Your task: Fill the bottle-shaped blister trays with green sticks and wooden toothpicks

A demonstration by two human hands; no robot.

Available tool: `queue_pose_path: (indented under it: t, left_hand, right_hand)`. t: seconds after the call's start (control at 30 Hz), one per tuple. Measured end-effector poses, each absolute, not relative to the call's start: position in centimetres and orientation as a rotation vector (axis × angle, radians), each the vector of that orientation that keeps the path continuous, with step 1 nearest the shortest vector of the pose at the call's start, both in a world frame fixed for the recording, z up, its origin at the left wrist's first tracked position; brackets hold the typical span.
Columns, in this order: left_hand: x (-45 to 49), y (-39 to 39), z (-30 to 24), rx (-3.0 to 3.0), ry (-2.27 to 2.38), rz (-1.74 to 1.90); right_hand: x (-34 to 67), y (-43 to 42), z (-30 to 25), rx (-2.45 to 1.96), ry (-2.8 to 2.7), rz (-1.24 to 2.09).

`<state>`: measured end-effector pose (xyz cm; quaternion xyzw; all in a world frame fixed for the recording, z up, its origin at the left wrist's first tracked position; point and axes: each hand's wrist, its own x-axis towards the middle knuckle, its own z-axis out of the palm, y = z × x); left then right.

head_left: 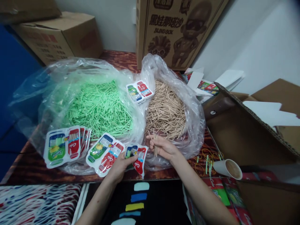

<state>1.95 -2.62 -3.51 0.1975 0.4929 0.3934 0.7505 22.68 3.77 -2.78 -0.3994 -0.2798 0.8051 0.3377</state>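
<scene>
The fingers of the right hand [165,148] pinch a bundle of brown sticks [156,149], long axis roughly near-to-far, just right of the cola packet [140,163] the left hand [122,165] grips over the near counter [23,168].

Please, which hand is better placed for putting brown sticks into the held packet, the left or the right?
Probably the right hand: it holds a few brown sticks beside the brown pile. The left hand is occupied with holding the printed packet.
</scene>
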Motion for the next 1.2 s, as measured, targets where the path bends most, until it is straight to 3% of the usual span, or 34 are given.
queue_pose_path:
  t: [0.37, 1.2]
  left_hand:
    - [1.7, -3.0, -3.0, 0.507, 1.096, 0.887]
    - [-1.8, -2.1, -1.6, 0.470, 1.218, 1.213]
  right_hand:
    - [19.9, 1.8, -4.0, -1.230, -1.351, 1.196]
    - [19.3, 0.3, -4.8, -1.219, -1.605, 1.127]
